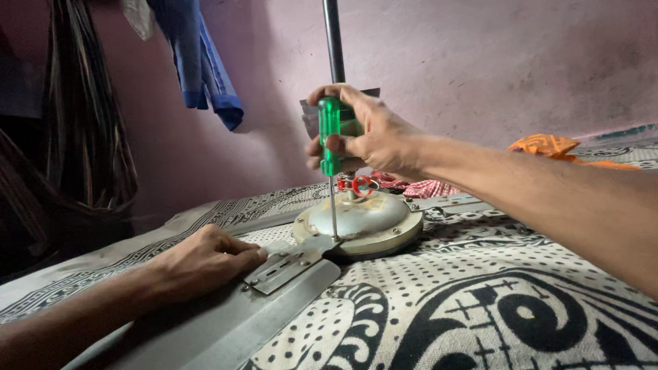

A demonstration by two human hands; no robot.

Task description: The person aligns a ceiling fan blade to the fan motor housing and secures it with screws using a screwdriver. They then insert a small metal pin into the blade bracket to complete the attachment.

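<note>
We're mid-screw: right hand (373,140) wrapped round green screwdriver (332,140), tip at blade bracket (288,264) by fan motor (360,223) on bed (480,308), left hand (205,264) curled, pinning fan blade (226,329) flat; next needs steady vertical pressure.

The fan motor housing (360,223) sits on the patterned bedsheet (480,308) before me. Its rod (334,41) rises straight up from its top. The fan blade (226,322) runs out from its left front toward me, joined by the bracket (288,264). My left hand (202,260) rests on the blade, left of the bracket. My right hand (367,133) is above the housing, the screwdriver (332,157) upright under it, tip at the bracket. Behind the housing stands the wall (480,62); a hanging cloth (199,62) lies to its upper left.
</note>
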